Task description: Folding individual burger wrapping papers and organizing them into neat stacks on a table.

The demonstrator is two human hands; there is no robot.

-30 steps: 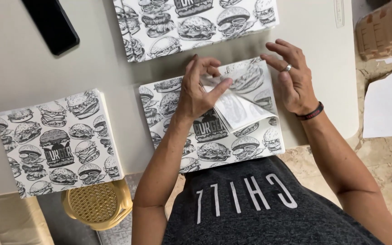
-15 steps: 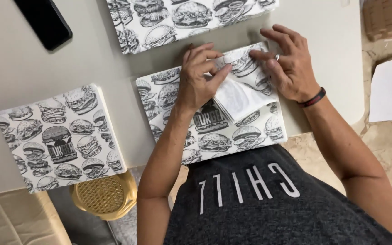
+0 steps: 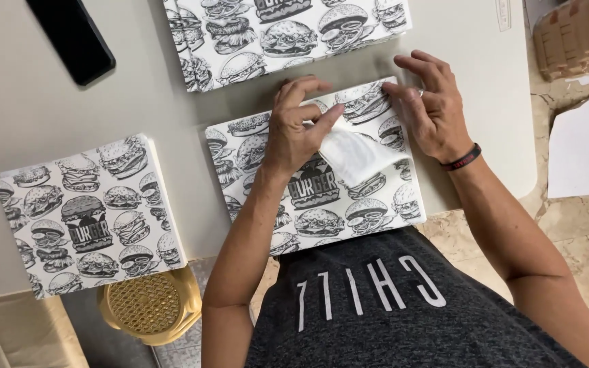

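A: Two hands work one sheet. The left hand presses down on the burger-printed paper, its thumb and forefinger pinching the edge of a white folded-over flap. The right hand lies spread and flat at the sheet's two o'clock corner, closed on nothing.

B: Why does the person hold it that way?

A: Probably the flat hand pins the corner so the sheet stays put while the other creases the flap. The plain underside shows only there.

B: Where does the sheet lie, and which way does it run?

A: At the near edge of the grey table, just before the person's chest. Its long axis runs nine to three, tipped slightly towards two. A finished stack sits at eight o'clock, another stack at twelve, a black phone at ten.
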